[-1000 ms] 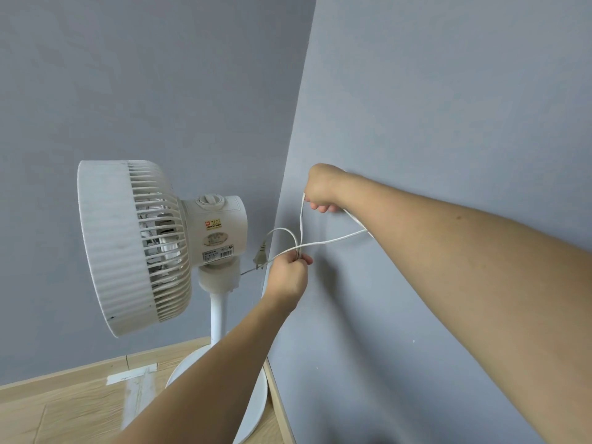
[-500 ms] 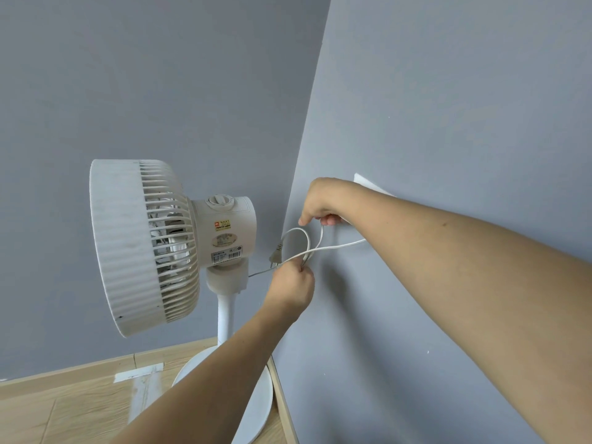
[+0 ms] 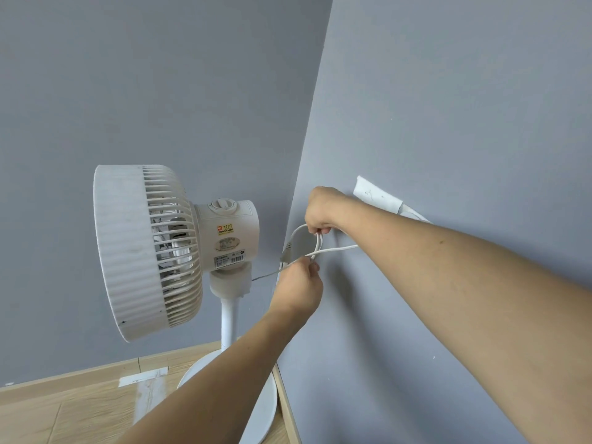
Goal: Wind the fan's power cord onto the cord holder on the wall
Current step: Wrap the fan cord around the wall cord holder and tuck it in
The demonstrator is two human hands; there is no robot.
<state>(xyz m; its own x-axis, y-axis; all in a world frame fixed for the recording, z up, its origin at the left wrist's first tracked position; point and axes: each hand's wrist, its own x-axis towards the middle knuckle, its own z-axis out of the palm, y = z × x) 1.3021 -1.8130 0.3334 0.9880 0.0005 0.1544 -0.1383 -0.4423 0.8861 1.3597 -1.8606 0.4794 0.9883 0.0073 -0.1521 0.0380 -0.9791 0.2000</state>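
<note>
Power cord: thin, light, limp; likely springs out of loops, so best gripped at the crossing. Right hand fingers curl round the loop top against the wall; left hand pinches the strands just below. Cord holder up-right, partly hidden.

Left hand pinching below; right hand gripping above.

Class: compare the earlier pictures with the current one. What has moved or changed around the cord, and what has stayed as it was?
The right hand now pinches the thin white power cord at a shorter loop, closer to the left hand. A white wall-mounted cord holder, hidden before, now shows behind the right wrist. Both hands still grip the cord; the white pedestal fan has not moved.
</note>
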